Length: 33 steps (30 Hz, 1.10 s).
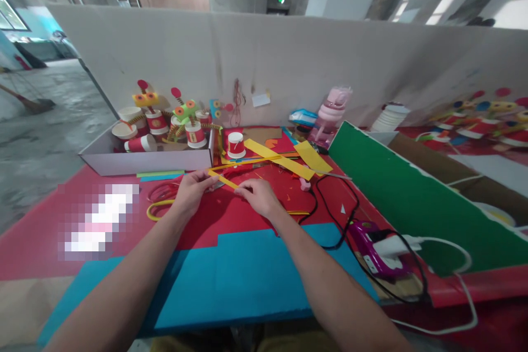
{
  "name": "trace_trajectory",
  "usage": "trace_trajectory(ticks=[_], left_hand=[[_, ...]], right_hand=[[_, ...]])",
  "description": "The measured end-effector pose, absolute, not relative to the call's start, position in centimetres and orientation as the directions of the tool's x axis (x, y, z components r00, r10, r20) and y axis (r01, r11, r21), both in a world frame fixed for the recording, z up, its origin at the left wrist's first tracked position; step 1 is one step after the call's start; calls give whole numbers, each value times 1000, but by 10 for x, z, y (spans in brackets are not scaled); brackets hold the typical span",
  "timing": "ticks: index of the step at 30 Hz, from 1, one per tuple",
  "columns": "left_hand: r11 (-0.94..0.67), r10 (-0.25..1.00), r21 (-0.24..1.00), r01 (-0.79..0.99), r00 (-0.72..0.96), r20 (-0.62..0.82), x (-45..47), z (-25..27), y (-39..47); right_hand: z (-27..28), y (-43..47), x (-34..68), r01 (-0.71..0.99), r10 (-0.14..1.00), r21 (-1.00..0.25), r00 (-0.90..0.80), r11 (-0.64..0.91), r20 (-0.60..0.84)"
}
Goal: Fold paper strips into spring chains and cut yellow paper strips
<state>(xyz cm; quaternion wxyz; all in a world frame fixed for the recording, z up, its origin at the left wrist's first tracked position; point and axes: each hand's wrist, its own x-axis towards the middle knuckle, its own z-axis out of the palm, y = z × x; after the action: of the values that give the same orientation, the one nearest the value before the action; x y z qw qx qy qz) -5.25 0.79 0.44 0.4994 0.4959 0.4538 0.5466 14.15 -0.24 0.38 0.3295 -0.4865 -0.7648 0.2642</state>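
Observation:
A narrow yellow paper strip [224,180] stretches between my two hands above the red table covering. My left hand [192,193] pinches it at a bend, where another yellow length runs off to the right. The fingertips of my right hand [260,196] close on the strip's nearer end. Just behind lie wider yellow paper pieces [289,162] and a red-and-white paper cup [236,146] standing upside down. Beside my left wrist rests a yellow loop [154,212], partly hidden, its kind unclear.
On the left stands a white box [148,164] with several paper-cup figures. A green-sided box [396,198] borders the right, near a purple power strip [377,250] with cables. Blue sheets [247,275] cover the front edge. A pink bottle [332,110] stands by the partition [268,49].

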Motion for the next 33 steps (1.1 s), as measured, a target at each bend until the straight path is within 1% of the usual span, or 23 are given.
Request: trace_trajectory(ticks=[3, 7, 10, 12, 15, 20, 22, 25, 28, 33], left_hand=[[-77, 997, 987, -141, -30, 74, -58, 5, 11], [-92, 996, 987, -130, -12, 91, -60, 6, 11], [-109, 994, 990, -88, 12, 111, -56, 5, 8], [-126, 989, 991, -42, 66, 129, -50, 3, 5], [-154, 979, 987, 38, 138, 148, -42, -1, 2], [-177, 980, 976, 125, 116, 162, -36, -5, 1], [-183, 980, 975, 128, 101, 171, -36, -6, 2], [-178, 979, 977, 114, 123, 164, -37, -9, 2], [-174, 975, 974, 143, 163, 150, -37, -11, 2], [-197, 970, 968, 155, 171, 170, -37, -12, 2]], right_hand=[[4, -2, 143, 569, 918, -724, -305, 389, 254], [7, -3, 144, 572, 919, -723, -299, 389, 258], [8, -5, 143, 553, 918, -741, -317, 382, 237], [7, -6, 141, 500, 912, -781, -350, 374, 213], [1, -5, 138, 409, 917, -855, -360, 319, 170], [-8, -1, 137, 389, 940, -888, -318, 244, 119], [-8, -1, 138, 391, 943, -890, -313, 234, 111], [-5, -2, 139, 398, 944, -881, -301, 254, 137], [-2, -4, 138, 417, 938, -858, -294, 299, 184], [0, -7, 137, 436, 935, -836, -268, 334, 234]])
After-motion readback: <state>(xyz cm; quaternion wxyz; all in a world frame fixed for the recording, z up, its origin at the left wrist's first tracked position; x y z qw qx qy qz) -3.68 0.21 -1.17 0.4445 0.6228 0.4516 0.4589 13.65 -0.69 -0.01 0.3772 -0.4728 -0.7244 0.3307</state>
